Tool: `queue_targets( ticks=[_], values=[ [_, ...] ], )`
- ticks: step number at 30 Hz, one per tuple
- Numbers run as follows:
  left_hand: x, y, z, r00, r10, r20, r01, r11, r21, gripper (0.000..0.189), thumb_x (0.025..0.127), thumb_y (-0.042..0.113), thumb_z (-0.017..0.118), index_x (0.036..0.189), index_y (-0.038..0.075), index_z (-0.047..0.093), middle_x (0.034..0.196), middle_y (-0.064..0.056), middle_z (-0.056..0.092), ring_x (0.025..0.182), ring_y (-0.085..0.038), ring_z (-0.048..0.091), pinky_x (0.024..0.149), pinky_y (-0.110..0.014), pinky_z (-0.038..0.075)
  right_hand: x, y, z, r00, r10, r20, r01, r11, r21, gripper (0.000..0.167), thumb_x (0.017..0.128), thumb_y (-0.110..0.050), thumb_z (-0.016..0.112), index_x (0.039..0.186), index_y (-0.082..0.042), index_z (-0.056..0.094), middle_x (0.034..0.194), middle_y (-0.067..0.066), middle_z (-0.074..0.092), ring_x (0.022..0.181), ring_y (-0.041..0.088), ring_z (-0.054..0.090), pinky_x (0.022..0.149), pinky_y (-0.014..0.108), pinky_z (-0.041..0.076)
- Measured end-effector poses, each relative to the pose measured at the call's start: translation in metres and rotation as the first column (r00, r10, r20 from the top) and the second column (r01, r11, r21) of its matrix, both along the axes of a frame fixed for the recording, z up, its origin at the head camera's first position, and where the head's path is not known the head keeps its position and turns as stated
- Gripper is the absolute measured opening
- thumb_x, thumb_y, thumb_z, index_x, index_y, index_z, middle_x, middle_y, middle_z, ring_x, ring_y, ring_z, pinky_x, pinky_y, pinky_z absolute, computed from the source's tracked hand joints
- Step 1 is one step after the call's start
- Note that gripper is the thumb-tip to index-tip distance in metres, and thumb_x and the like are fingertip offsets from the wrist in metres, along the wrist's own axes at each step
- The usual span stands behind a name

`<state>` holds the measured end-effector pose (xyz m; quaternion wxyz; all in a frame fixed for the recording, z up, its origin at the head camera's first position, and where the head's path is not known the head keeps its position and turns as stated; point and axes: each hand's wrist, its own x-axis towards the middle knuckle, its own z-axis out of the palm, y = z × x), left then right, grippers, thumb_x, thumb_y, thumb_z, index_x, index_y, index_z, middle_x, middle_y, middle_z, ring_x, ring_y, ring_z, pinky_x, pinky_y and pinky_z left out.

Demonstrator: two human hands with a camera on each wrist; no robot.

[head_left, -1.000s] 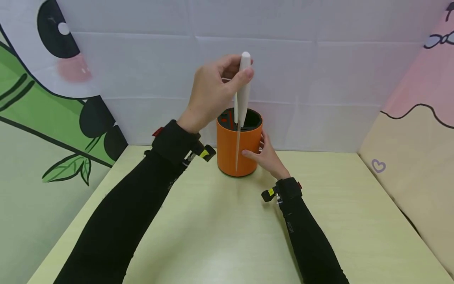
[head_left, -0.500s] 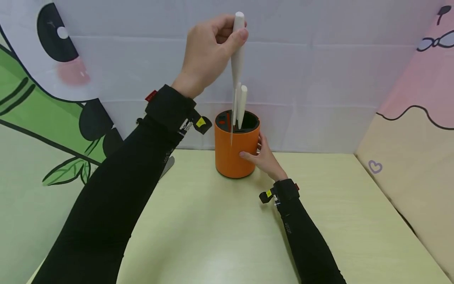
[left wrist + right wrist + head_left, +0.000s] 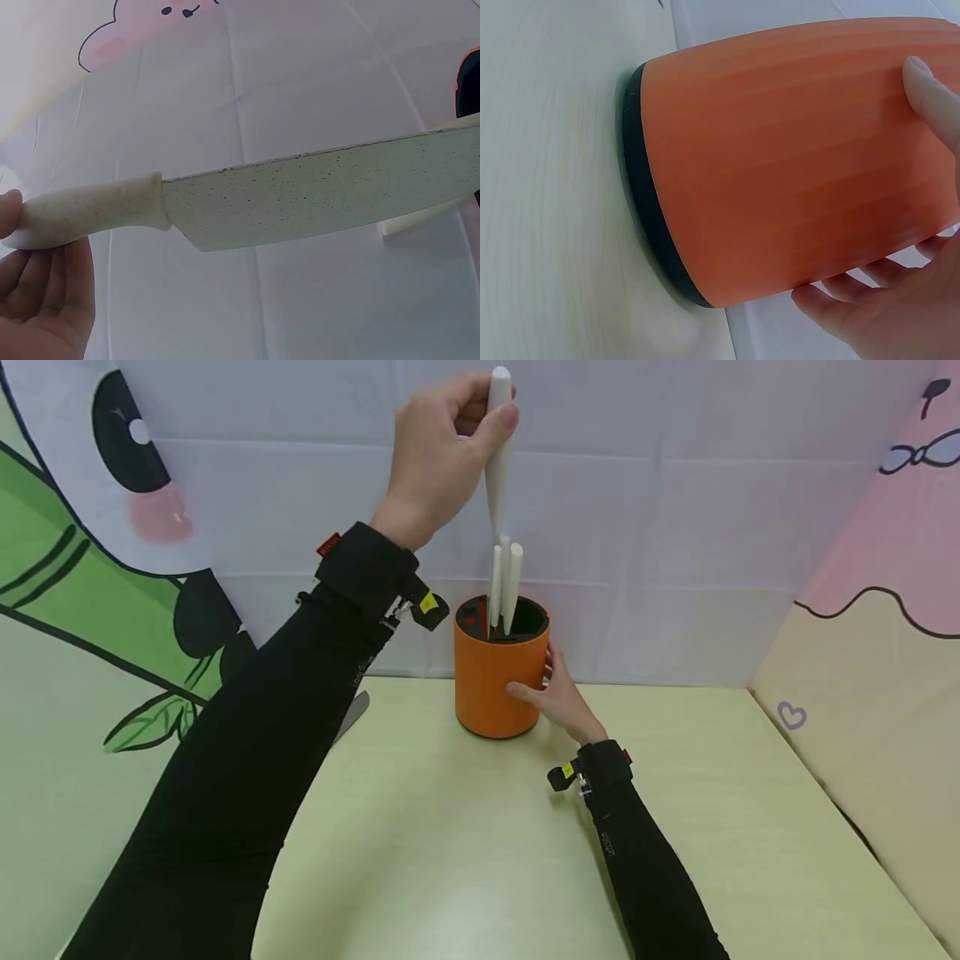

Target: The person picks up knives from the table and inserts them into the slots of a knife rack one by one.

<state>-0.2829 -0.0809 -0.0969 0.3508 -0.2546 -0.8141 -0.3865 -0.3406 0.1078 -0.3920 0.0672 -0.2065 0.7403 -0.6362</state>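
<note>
My left hand (image 3: pixel 435 460) is raised and pinches the white handle of a kitchen knife (image 3: pixel 497 468), which hangs point down above an orange knife holder (image 3: pixel 491 693). The left wrist view shows its broad, pale, speckled blade (image 3: pixel 322 191); the tip is beyond the frame's edge. From the head the blade is seen edge-on and barely shows. White knife handles (image 3: pixel 513 589) stick up from the holder's dark slotted top. My right hand (image 3: pixel 558 697) grips the holder's right side, thumb across the front and fingers around the back, as the right wrist view shows.
A grey blade (image 3: pixel 352 717) lies on the pale wooden table (image 3: pixel 420 843) at the left, the rest of it behind my left forearm. Printed cloth walls (image 3: pixel 675 527) stand close behind the holder and along both sides.
My left hand has gone up and slightly left with the kitchen knife, so its blade has risen from in front of the holder. The right hand keeps its grip on the holder.
</note>
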Motion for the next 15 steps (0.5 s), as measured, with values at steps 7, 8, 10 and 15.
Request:
queue_targets(
  ticks=[7,8,10,15],
  values=[
    [-0.012,-0.004,-0.011,1.000,0.001,-0.019,-0.001,1.000,-0.008,0.032,0.109,0.024,0.064,0.133,0.003,0.071,0.119,-0.009,0.074,0.108,-0.015,0.068,0.096,-0.018,0.052,0.003,-0.001,0.001,1.000,0.002,-0.008,-0.002,1.000,-0.008,0.104,0.099,-0.021,0.078,0.171,-0.024,0.003,0.173,0.014,0.021,0.155,0.042,0.029,0.125,0.064,0.029],
    [-0.014,-0.005,-0.013,1.000,-0.001,-0.017,0.001,1.000,-0.004,0.032,0.109,0.024,0.064,0.133,0.003,0.071,0.119,-0.008,0.074,0.107,-0.014,0.068,0.096,-0.018,0.053,0.003,-0.001,0.001,1.000,0.004,-0.010,-0.005,1.000,-0.010,0.104,0.099,-0.021,0.078,0.171,-0.024,0.003,0.173,0.014,0.022,0.155,0.041,0.029,0.125,0.064,0.029],
    [-0.017,-0.007,-0.016,1.000,-0.001,-0.010,0.001,1.000,0.001,0.032,0.109,0.024,0.064,0.133,0.004,0.071,0.119,-0.008,0.074,0.106,-0.014,0.068,0.097,-0.018,0.053,0.003,-0.001,0.001,1.000,0.008,-0.015,-0.008,1.000,-0.012,0.104,0.099,-0.020,0.078,0.171,-0.024,0.003,0.173,0.014,0.022,0.155,0.041,0.030,0.125,0.063,0.030],
    [-0.025,-0.009,-0.027,1.000,0.004,0.028,-0.004,1.000,0.015,0.032,0.109,0.025,0.064,0.133,0.006,0.071,0.119,-0.006,0.074,0.106,-0.013,0.068,0.097,-0.019,0.054,-0.002,-0.001,-0.002,1.000,0.007,-0.022,-0.007,1.000,-0.010,0.104,0.099,-0.020,0.078,0.171,-0.025,0.003,0.172,0.013,0.023,0.154,0.040,0.032,0.125,0.063,0.032]
  ],
)
